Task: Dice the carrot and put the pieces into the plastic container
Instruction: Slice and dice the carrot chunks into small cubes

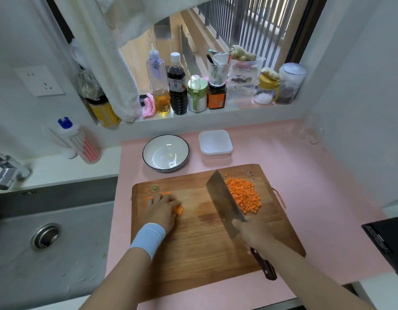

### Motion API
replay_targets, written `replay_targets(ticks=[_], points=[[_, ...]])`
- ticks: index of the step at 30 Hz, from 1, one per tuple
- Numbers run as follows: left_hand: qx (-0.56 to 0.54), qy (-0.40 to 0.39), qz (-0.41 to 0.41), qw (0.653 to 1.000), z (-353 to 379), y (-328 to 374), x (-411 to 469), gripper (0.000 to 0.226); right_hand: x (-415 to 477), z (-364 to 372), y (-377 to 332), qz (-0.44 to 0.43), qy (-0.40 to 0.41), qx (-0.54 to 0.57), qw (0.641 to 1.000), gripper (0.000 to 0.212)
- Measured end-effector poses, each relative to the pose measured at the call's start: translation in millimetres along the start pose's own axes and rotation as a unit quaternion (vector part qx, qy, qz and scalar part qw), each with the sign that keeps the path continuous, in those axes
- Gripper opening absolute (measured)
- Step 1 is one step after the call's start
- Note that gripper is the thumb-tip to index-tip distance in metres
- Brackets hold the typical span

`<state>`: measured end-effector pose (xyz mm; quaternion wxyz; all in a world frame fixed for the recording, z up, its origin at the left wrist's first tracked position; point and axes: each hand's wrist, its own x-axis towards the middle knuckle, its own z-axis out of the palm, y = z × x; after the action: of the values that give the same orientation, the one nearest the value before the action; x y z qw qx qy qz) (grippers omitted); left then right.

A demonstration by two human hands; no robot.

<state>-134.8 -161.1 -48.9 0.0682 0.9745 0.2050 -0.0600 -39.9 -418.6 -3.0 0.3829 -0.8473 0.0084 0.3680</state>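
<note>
Left of centre, the uncut carrot (pixel 179 210) was pinned to the cutting board (pixel 193 242) under the curled left grip (pixel 163 208) for steadiness, while the cleaver (pixel 225 202), clasped in the right grip (pixel 253 233), was set against the diced pile (pixel 244 194), apparently to hold it clear, below the plastic container (pixel 215 144).

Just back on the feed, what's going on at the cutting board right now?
A person is partway through dicing. The left hand holds down the uncut carrot chunks at the left of the cutting board. The right hand grips the cleaver by its handle, blade against the left edge of the diced carrot pile. The plastic container sits beyond the board, beside a white bowl; no carrot shows in either.
</note>
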Motion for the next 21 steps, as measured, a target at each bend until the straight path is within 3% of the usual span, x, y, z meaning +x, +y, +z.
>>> replay_targets(ticks=[2,5,7,10,13,15,18,21], points=[[-0.009,0.015,0.01,1.0,1.2,-0.2,6.2,0.03,2.8,-8.9,-0.9,0.0,0.029,-0.004,1.0,0.019],[-0.023,0.034,0.011,0.999,-1.5,3.2,14.8,0.031,2.8,-16.0,-3.7,-0.011,0.03,0.0,0.999,0.022],[-0.127,0.06,-0.014,0.99,-4.0,12.3,18.6,0.027,0.8,-16.1,-7.3,-0.027,0.024,-0.009,0.999,0.024],[-0.343,0.08,-0.097,0.931,-7.2,42.0,15.1,0.018,1.4,-10.7,-9.9,-0.058,0.006,-0.034,0.998,0.03],[-0.373,0.061,-0.127,0.917,0.4,69.6,10.0,0.017,2.5,-4.4,-9.4,-0.081,-0.004,-0.071,0.994,0.034],[-0.337,0.015,-0.126,0.933,8.3,77.0,9.8,0.017,1.6,-2.8,-8.9,-0.101,-0.003,-0.103,0.989,0.034],[-0.234,-0.013,-0.08,0.969,12.2,71.2,5.9,0.024,1.0,-4.5,-7.7,-0.118,-0.008,-0.141,0.983,0.034],[-0.241,0.029,0.077,0.967,17.6,56.0,1.1,0.041,2.6,-7.7,-6.3,-0.121,-0.008,-0.17,0.978,0.036]])
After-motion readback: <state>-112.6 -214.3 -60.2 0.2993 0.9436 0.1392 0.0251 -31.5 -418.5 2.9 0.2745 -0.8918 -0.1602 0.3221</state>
